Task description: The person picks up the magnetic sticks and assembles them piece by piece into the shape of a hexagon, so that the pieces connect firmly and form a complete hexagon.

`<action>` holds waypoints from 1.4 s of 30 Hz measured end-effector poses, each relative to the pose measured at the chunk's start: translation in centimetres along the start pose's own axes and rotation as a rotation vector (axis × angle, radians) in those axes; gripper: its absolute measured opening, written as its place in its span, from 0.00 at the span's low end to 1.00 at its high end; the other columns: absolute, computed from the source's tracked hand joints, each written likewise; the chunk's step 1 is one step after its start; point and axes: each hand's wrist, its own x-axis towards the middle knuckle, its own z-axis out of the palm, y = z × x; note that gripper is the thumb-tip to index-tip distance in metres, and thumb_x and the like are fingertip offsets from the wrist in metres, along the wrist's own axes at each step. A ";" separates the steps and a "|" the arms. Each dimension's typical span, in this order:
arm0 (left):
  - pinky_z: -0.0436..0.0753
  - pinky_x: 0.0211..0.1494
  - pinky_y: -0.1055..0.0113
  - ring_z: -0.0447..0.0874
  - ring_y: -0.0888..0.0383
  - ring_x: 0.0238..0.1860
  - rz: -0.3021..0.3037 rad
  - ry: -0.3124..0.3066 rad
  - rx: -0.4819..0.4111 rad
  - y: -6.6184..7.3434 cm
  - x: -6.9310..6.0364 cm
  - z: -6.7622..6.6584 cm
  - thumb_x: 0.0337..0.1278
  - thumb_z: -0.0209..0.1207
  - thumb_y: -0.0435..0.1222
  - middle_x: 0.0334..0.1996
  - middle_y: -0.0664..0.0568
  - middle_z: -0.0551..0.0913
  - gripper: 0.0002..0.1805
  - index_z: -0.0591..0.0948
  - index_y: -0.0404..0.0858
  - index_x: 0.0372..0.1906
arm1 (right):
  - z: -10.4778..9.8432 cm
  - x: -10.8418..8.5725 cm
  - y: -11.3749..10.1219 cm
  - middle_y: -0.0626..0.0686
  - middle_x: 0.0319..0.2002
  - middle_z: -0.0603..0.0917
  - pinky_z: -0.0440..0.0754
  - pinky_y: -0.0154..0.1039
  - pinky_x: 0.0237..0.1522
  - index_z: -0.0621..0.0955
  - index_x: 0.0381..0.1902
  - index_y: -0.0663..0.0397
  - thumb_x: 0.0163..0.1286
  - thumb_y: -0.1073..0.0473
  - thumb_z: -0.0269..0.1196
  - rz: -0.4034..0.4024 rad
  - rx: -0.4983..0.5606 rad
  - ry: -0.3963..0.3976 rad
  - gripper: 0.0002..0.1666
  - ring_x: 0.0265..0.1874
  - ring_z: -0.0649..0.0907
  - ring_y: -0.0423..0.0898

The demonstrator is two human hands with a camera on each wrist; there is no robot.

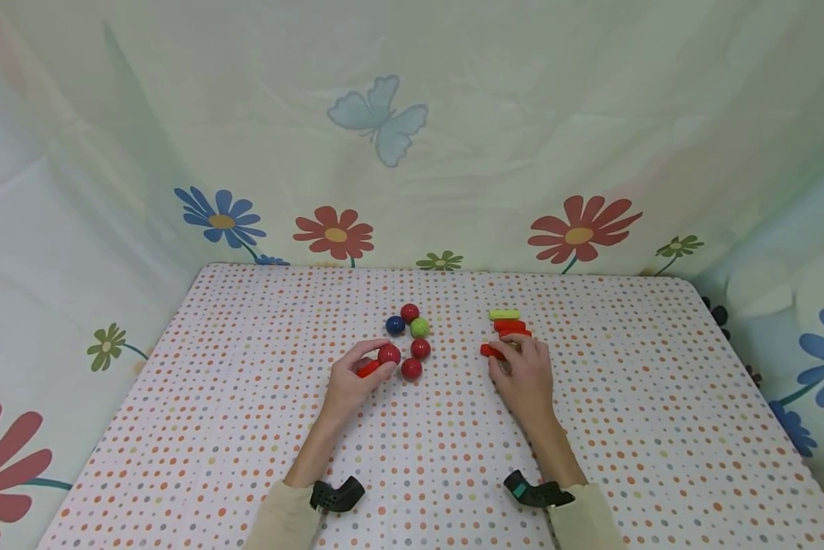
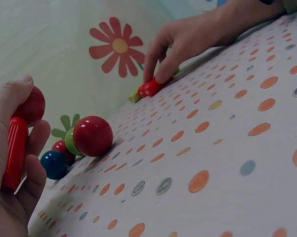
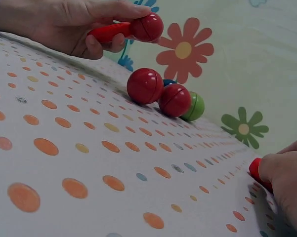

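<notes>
My left hand (image 1: 348,382) grips a red stick-like handle (image 2: 15,153) with a glossy red ball (image 1: 389,354) at its end, like a maraca; whether the two are joined I cannot tell. The piece is held above the table in both wrist views. Further right, my right hand (image 1: 527,378) pinches a short red handle (image 1: 490,351) lying on the table, its fingers covering part of it. Just beyond those fingers lie another red handle (image 1: 510,325), one partly hidden by the fingers, and a yellow-green handle (image 1: 504,314).
Between the hands is a cluster of loose balls: a blue ball (image 1: 395,325), a green ball (image 1: 420,328) and red ones, the nearest red ball (image 1: 412,370) close to my left fingertips. A dotted cloth (image 1: 439,473) covers the table. Flowered curtains (image 1: 466,153) stand behind and at both sides.
</notes>
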 end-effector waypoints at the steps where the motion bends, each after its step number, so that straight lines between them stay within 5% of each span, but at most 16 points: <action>1: 0.80 0.36 0.77 0.79 0.61 0.37 0.005 -0.005 0.010 -0.2 0.1 0.0 0.56 0.66 0.35 0.53 0.44 0.80 0.21 0.80 0.41 0.56 | 0.0 0.0 0.0 0.60 0.47 0.79 0.72 0.51 0.45 0.86 0.42 0.58 0.56 0.65 0.69 -0.008 -0.004 0.000 0.14 0.46 0.73 0.59; 7: 0.80 0.35 0.76 0.77 0.62 0.37 0.004 -0.044 0.001 -2.6 0.6 0.3 0.56 0.66 0.34 0.51 0.46 0.80 0.21 0.80 0.43 0.57 | 0.1 -0.2 0.0 0.58 0.44 0.82 0.70 0.51 0.48 0.85 0.39 0.55 0.55 0.66 0.70 -0.049 0.028 0.003 0.12 0.44 0.73 0.57; 12: 0.80 0.31 0.74 0.79 0.65 0.30 0.030 -0.138 -0.044 -3.6 0.8 0.4 0.55 0.66 0.33 0.48 0.45 0.82 0.21 0.81 0.42 0.56 | 0.2 -0.1 -0.1 0.57 0.42 0.84 0.70 0.51 0.49 0.84 0.40 0.54 0.56 0.65 0.70 -0.037 0.046 -0.035 0.13 0.45 0.74 0.56; 17: 0.83 0.39 0.73 0.81 0.65 0.41 0.044 -0.236 -0.036 -3.8 0.8 0.6 0.55 0.67 0.37 0.50 0.45 0.83 0.21 0.82 0.43 0.56 | 0.1 0.0 -0.5 0.57 0.42 0.82 0.75 0.49 0.46 0.83 0.43 0.55 0.59 0.62 0.70 0.050 0.098 -0.119 0.13 0.44 0.76 0.54; 23: 0.81 0.44 0.74 0.81 0.64 0.47 0.021 -0.320 0.027 -3.7 0.6 0.8 0.56 0.67 0.38 0.55 0.49 0.83 0.19 0.82 0.47 0.55 | 0.1 0.0 -0.7 0.55 0.42 0.81 0.75 0.29 0.35 0.83 0.44 0.58 0.59 0.64 0.69 0.070 0.278 -0.079 0.14 0.36 0.78 0.46; 28: 0.82 0.42 0.74 0.81 0.62 0.46 -0.027 -0.263 0.056 -3.3 0.5 0.9 0.56 0.67 0.41 0.51 0.52 0.85 0.20 0.82 0.52 0.55 | 0.0 -0.1 -1.2 0.53 0.43 0.81 0.72 0.19 0.31 0.83 0.44 0.56 0.60 0.65 0.69 0.091 0.432 -0.052 0.13 0.37 0.79 0.42; 35: 0.81 0.51 0.74 0.82 0.62 0.52 0.013 -0.104 0.075 -3.5 0.7 0.8 0.55 0.66 0.49 0.51 0.60 0.84 0.21 0.80 0.58 0.55 | -0.1 -0.3 -1.7 0.51 0.45 0.80 0.73 0.19 0.37 0.84 0.46 0.53 0.63 0.61 0.68 0.161 0.465 -0.103 0.13 0.40 0.75 0.38; 42: 0.81 0.51 0.75 0.81 0.60 0.54 -0.010 -0.103 0.060 -3.5 0.8 0.7 0.54 0.67 0.46 0.52 0.58 0.84 0.20 0.81 0.56 0.53 | 0.1 -0.3 -1.8 0.51 0.47 0.80 0.72 0.16 0.43 0.84 0.48 0.51 0.64 0.62 0.67 0.209 0.511 -0.118 0.14 0.43 0.74 0.34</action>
